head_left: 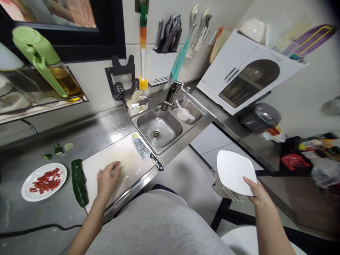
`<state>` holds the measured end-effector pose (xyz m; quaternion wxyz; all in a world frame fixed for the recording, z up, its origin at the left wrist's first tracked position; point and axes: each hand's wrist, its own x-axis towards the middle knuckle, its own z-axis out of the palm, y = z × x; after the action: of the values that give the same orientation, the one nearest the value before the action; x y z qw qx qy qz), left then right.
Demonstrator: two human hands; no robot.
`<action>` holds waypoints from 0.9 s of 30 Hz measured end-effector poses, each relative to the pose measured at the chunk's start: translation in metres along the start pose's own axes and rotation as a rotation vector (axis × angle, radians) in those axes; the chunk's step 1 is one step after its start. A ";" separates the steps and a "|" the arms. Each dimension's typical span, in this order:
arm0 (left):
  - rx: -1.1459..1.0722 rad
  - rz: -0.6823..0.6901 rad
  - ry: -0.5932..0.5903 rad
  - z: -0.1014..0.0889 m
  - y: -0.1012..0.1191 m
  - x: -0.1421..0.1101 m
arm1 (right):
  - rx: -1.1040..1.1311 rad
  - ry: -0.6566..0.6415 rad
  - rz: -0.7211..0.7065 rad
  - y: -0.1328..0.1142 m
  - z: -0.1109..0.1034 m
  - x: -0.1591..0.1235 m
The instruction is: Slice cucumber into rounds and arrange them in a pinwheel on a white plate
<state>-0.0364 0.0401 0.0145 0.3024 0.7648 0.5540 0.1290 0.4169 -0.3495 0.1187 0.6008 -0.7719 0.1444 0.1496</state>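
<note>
"Two hands: what have we got in them?"

"Our right hand (pixel 259 194) grips a square white plate (pixel 235 171) by one corner, thumb on top, out past the counter's edge. Our left hand (pixel 107 179) is empty, thumb and forefinger apart, over the cutting board (pixel 102 159). From this angle we can't be sure whether its fingertips touch the surface."

"How do we handle this well?"

"We'd want the plate level, with more fingers spread beneath it; a corner pinch can tip. We'd bring it in over the counter before letting go, and set it down gently on a flat spot."

"And the cleaver (pixel 140 147)?"

"It lies across the board's far end, its handle jutting over the counter's front edge. We'd steer our sleeves and the plate clear of that handle, and our fingers clear of the blade."

"What's left of the board?"

"The cucumber (pixel 79 182) lies right alongside, and beyond it the round plate (pixel 26 191) bears small red pieces (pixel 46 180)."

"Any labels we can read?"

"None. The white cabinet (pixel 231 63) has tiny lettering low on its front, too small for us. The orange-and-red packet (pixel 275 131) by the rice cooker (pixel 261 116) is blurred."
</note>
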 end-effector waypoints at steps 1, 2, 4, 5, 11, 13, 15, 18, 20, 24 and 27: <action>-0.004 -0.001 0.006 0.000 0.000 0.000 | 0.001 -0.018 0.001 -0.001 0.013 0.003; -0.010 0.000 0.010 0.001 0.000 -0.001 | -0.002 -0.043 0.003 -0.003 0.028 0.006; -0.032 0.007 0.012 0.004 0.001 -0.002 | -0.023 -0.112 0.004 -0.005 0.061 0.012; -0.052 0.012 0.009 0.006 0.001 -0.003 | -0.043 -0.149 0.015 -0.006 0.080 0.015; -0.224 -0.025 -0.022 0.025 0.009 -0.010 | -0.120 -0.409 0.068 -0.006 0.208 0.018; -0.272 -0.056 -0.025 0.029 0.013 -0.010 | -0.132 -0.493 0.083 -0.003 0.252 0.011; -0.311 -0.089 -0.020 0.031 0.016 -0.011 | -0.154 -0.581 0.082 0.001 0.294 0.001; -0.351 -0.140 0.009 0.030 0.016 -0.011 | -0.223 -0.677 0.076 0.005 0.344 -0.014; -0.366 -0.164 0.036 0.028 0.015 -0.013 | -0.281 -0.712 0.037 0.002 0.366 -0.020; -0.366 -0.200 0.095 0.026 0.009 -0.019 | -0.548 -0.562 -0.404 -0.023 0.384 -0.022; -0.368 -0.228 0.139 0.026 0.007 -0.023 | -1.022 -0.516 -0.913 -0.045 0.384 -0.031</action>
<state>-0.0257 0.0088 0.0015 0.4104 0.6184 0.6237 0.2454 0.3848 0.0351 0.0816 0.1830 -0.8793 -0.4256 0.1101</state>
